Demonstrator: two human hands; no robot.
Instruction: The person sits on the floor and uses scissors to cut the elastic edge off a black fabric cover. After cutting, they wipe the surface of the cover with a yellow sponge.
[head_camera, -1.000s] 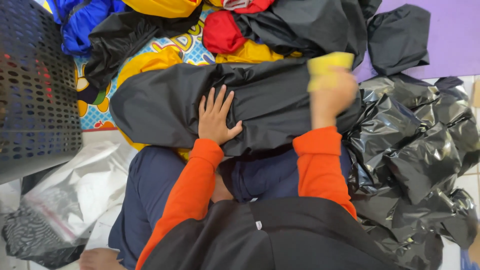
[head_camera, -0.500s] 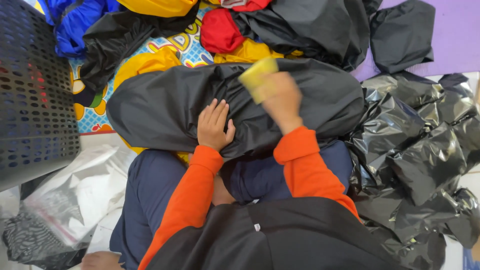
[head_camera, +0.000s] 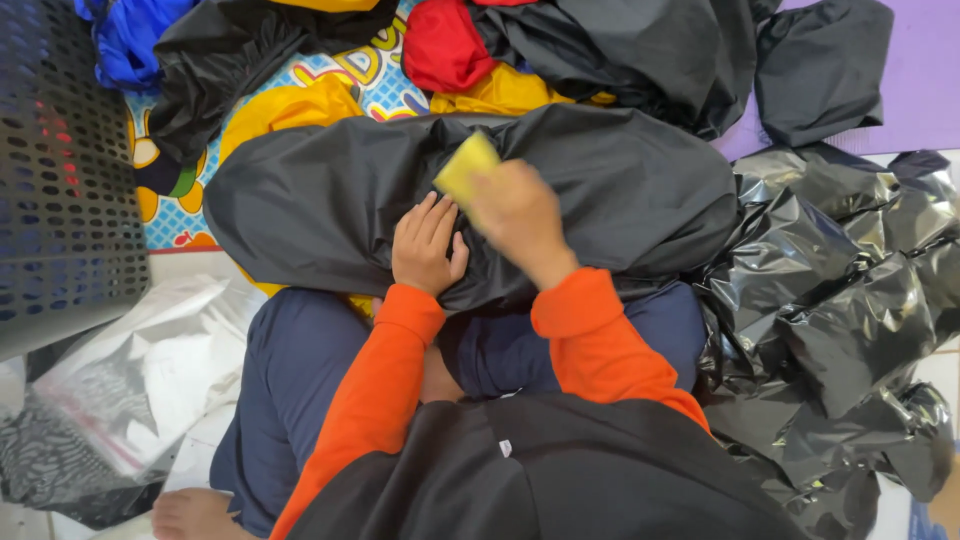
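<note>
Floor: I see a cartoon-printed play mat under heaped garments, a purple mat at the far right, pale tile at the edges.
Surroundings: a dark perforated basket stands at the left, clear plastic bags below it, crumpled black plastic bags at the right.
Work piece: a black garment lies across my lap and the play mat.
Hidden: the right hand is motion-blurred; its fingers are hard to make out. The basket is cut off by the frame edge.
Left grip: the left hand lies flat and spread on the black garment, grasping nothing.
Right grip: closed around a yellow sponge, which sits against the garment's upper middle.
</note>
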